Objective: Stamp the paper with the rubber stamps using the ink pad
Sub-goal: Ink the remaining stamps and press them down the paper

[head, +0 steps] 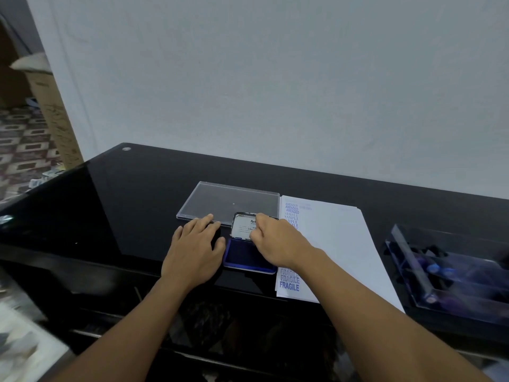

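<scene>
Ink pad: blue rectangular ink pad (245, 256) lies open between the hands, its labelled hinged lid (241, 226) raised.
Left hand: left hand (195, 250) lies flat, fingers straight, just beside the pad.
Right hand: right hand (276, 242) is curled, pinching the lid's top edge.
Paper: white paper sheet (338, 244) lies right of the pad; its blue AMENDED, SAMPLE and FRAGILE prints are partly hidden by the right hand.
Worktop: glossy black worktop (137, 194) stands against a pale wall (275, 78); clear plastic case lid (228, 201) lies behind the pad.
Unclear: clear plastic tray (454, 288) is cut off at the right, its contents blurred.
</scene>
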Demonstrator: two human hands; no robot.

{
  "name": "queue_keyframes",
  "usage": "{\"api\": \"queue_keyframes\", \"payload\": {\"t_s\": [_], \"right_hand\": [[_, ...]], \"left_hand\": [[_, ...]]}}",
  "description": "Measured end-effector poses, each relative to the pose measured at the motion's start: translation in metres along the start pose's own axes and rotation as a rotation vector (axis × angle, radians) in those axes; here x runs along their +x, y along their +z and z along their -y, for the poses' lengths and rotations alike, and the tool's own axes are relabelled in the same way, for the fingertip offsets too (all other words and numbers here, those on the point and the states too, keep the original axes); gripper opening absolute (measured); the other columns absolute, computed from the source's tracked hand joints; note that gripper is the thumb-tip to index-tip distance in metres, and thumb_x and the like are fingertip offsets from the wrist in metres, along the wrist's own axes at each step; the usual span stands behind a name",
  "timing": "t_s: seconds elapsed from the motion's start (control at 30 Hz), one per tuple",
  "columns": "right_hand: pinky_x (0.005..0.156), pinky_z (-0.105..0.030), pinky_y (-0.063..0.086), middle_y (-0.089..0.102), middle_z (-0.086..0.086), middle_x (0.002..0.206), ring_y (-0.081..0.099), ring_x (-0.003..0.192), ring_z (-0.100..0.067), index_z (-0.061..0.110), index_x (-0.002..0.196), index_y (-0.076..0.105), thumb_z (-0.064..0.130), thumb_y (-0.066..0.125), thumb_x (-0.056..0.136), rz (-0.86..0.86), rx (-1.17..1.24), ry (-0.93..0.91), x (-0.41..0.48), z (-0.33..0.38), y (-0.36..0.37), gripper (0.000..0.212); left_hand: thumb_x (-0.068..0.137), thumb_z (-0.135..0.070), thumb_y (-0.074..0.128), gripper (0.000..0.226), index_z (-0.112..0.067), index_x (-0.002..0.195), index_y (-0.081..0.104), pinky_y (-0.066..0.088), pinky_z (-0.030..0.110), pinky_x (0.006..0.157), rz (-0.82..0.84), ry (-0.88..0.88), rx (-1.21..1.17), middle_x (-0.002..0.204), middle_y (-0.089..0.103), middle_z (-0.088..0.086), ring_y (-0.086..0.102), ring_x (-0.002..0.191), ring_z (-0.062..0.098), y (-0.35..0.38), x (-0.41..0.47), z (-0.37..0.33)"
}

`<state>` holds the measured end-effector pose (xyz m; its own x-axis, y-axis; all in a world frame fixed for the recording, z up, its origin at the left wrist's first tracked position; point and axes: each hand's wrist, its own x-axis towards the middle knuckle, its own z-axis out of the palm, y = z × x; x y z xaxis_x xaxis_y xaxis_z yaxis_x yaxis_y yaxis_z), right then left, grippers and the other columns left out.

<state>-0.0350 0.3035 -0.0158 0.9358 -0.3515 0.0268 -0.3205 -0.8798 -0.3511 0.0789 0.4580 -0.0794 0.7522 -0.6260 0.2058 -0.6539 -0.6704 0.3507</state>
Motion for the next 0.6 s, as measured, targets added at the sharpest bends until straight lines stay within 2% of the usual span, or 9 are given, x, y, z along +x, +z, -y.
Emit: {"api": "queue_keyframes", "payload": {"t_s": [0.33, 0.5, 0.6], "right_hand": [[0.062, -0.036, 0.042, 0.056, -0.01, 0.082, 0.054, 0.073, -0.03, 0.017, 0.093, 0.037, 0.032, 0.033, 0.102, -0.063, -0.111, -0.035, -0.0091, 0.0038, 0.0077, 0.018], [0.056, -0.034, 0.035, 0.05, -0.003, 0.075, 0.048, 0.066, -0.022, 0.017, 0.09, 0.037, 0.03, 0.034, 0.102, -0.039, -0.088, -0.037, -0.0045, 0.0015, 0.0045, 0.018], [0.058, -0.035, 0.036, 0.049, -0.001, 0.073, 0.047, 0.066, -0.02, 0.018, 0.086, 0.037, 0.029, 0.035, 0.102, -0.015, -0.058, -0.016, 0.0004, -0.0012, 0.0024, 0.019]], "left_hand": [[0.103, -0.045, 0.035, 0.05, -0.028, 0.151, 0.039, 0.014, 0.041, 0.123, -0.008, 0.001, -0.007, 0.163, 0.025, -0.008, 0.018, 0.151, 0.015, -0.0016, -0.0009, -0.0015], [0.103, -0.045, 0.035, 0.051, -0.028, 0.151, 0.038, 0.014, 0.042, 0.123, -0.003, 0.003, -0.001, 0.163, 0.025, -0.008, 0.018, 0.151, 0.015, -0.0002, 0.0, -0.0002], [0.103, -0.045, 0.035, 0.051, -0.028, 0.151, 0.038, 0.014, 0.042, 0.124, -0.002, 0.004, -0.002, 0.163, 0.025, -0.008, 0.017, 0.151, 0.015, 0.0001, -0.0003, -0.0003]]}}
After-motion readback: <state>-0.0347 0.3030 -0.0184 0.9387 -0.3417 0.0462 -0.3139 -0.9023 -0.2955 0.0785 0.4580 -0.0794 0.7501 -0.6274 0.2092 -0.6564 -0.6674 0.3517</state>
